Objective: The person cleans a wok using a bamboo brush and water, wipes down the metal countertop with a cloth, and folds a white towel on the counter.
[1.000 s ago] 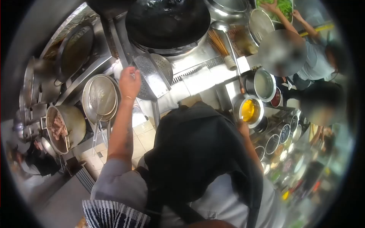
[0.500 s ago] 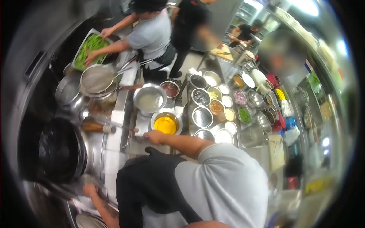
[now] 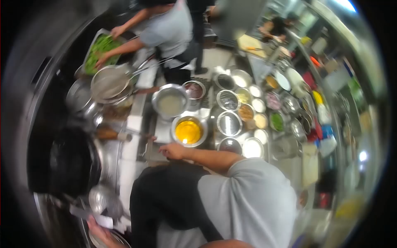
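Observation:
My right hand (image 3: 173, 151) is at the near edge of the counter with nothing visible in it, fingers partly apart. Just beyond it stands a metal bowl (image 3: 175, 120) of yellow-orange liquid (image 3: 188, 132). The wooden tip of a long-handled ladle's handle (image 3: 152, 138) lies close to the fingers. At the lower left, blurred by motion, my left hand (image 3: 99, 230) is closed on a flat metal blade-like thing (image 3: 92, 217). A round metal strainer or bowl (image 3: 101, 199) is just above it. A dark wok (image 3: 74, 161) sits on the stove between my hands.
A metal bowl of cloudy liquid (image 3: 170, 103) and a pot of reddish contents (image 3: 194, 89) stand further along. Wire strainers (image 3: 110, 84) rest beside the stove. Several ingredient containers (image 3: 229, 123) line the counter. A co-worker (image 3: 165, 33) handles green vegetables (image 3: 101, 51) in a tray.
My left hand has moved down, away from the round metal piece, and the flat metal thing now shows at it. My right hand has shifted slightly. The view has moved a little.

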The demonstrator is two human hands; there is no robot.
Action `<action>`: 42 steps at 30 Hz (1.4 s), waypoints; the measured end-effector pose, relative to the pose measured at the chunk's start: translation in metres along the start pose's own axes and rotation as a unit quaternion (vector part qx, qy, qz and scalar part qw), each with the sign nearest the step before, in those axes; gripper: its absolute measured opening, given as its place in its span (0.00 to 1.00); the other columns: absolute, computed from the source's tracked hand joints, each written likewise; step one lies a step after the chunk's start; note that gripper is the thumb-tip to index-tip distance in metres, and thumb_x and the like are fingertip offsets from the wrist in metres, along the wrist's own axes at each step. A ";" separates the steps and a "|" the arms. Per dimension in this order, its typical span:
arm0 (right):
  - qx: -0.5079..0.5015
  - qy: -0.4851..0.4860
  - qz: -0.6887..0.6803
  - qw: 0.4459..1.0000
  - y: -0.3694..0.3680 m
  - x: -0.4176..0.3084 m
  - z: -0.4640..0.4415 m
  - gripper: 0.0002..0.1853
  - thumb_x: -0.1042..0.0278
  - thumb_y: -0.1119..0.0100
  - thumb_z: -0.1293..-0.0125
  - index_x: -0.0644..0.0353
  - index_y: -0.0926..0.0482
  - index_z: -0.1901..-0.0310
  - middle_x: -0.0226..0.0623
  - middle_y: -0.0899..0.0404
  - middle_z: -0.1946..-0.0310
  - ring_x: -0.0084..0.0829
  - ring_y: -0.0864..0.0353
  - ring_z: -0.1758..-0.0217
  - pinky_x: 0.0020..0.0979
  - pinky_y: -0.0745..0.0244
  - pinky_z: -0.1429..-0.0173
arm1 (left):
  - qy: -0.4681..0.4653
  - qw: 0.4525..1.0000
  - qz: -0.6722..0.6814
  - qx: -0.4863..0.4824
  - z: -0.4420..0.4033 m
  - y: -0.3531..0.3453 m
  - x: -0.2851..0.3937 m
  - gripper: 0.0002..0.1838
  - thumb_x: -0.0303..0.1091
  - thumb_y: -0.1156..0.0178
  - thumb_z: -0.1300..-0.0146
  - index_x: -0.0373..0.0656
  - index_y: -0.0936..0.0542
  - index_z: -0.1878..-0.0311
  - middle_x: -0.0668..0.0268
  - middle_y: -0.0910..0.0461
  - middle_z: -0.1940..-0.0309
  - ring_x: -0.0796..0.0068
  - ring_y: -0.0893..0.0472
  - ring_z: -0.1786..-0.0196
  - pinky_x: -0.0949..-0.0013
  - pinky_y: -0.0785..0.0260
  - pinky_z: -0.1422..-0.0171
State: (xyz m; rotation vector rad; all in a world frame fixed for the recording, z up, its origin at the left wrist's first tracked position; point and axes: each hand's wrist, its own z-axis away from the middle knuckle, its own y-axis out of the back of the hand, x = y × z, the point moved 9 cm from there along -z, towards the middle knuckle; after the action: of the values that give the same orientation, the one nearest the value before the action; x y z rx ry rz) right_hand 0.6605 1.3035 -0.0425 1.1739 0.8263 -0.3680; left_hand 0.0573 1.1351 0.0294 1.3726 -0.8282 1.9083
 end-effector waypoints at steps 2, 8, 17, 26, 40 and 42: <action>-0.018 0.061 -0.027 0.998 -0.005 -0.030 -0.024 0.18 0.68 0.40 0.31 0.51 0.16 0.40 0.48 0.11 0.56 0.47 0.11 0.53 0.43 0.18 0.45 | 0.003 0.999 0.043 -0.002 0.027 -0.048 0.039 0.17 0.36 0.41 0.24 0.37 0.22 0.38 0.57 0.16 0.50 0.61 0.15 0.48 0.54 0.19 0.43; -0.155 0.128 -0.338 0.919 -0.022 -0.203 -0.085 0.35 0.73 0.30 0.32 0.57 0.30 0.25 0.35 0.20 0.41 0.25 0.20 0.47 0.30 0.21 0.43 | -0.051 0.927 0.349 -0.127 -0.004 -0.151 0.048 0.05 0.25 0.41 0.24 0.48 0.18 0.55 0.67 0.16 0.55 0.67 0.17 0.50 0.57 0.24 0.39; -0.147 0.133 -0.481 0.854 -0.004 -0.302 -0.108 0.51 0.52 0.24 0.35 0.59 0.43 0.18 0.39 0.27 0.34 0.32 0.29 0.29 0.34 0.35 0.25 | -0.146 0.869 0.367 -0.299 0.025 -0.251 0.082 0.19 0.37 0.40 0.22 0.46 0.23 0.32 0.62 0.21 0.32 0.61 0.25 0.27 0.50 0.37 0.18; -0.038 0.192 -0.411 0.890 0.030 -0.297 -0.123 0.25 0.80 0.19 0.45 0.57 0.21 0.47 0.34 0.19 0.46 0.30 0.20 0.42 0.34 0.24 0.36 | -0.139 0.947 0.224 -0.186 0.020 -0.255 0.059 0.24 0.30 0.30 0.30 0.41 0.23 0.33 0.63 0.17 0.40 0.71 0.20 0.38 0.63 0.30 0.29; 0.006 0.357 -0.093 0.929 0.061 -0.249 -0.204 0.38 0.67 0.14 0.51 0.58 0.22 0.36 0.40 0.18 0.40 0.36 0.21 0.34 0.34 0.29 0.28 | -0.177 0.973 -0.099 0.113 0.000 -0.244 0.046 0.29 0.48 0.22 0.44 0.32 0.22 0.55 0.55 0.13 0.60 0.65 0.15 0.56 0.61 0.23 0.48; 0.035 0.183 -0.146 0.972 0.053 -0.224 -0.193 0.51 0.58 0.14 0.49 0.63 0.32 0.25 0.48 0.16 0.41 0.40 0.16 0.40 0.35 0.25 0.32 | -0.137 0.965 -0.157 0.160 0.001 -0.238 0.035 0.31 0.48 0.26 0.44 0.30 0.24 0.52 0.49 0.14 0.58 0.57 0.15 0.55 0.55 0.24 0.45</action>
State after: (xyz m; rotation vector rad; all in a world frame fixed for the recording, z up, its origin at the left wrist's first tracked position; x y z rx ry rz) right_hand 0.4741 1.4654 0.1287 1.2063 1.3259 -0.4299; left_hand 0.2375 1.2816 0.0924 1.8722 -0.3967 1.6745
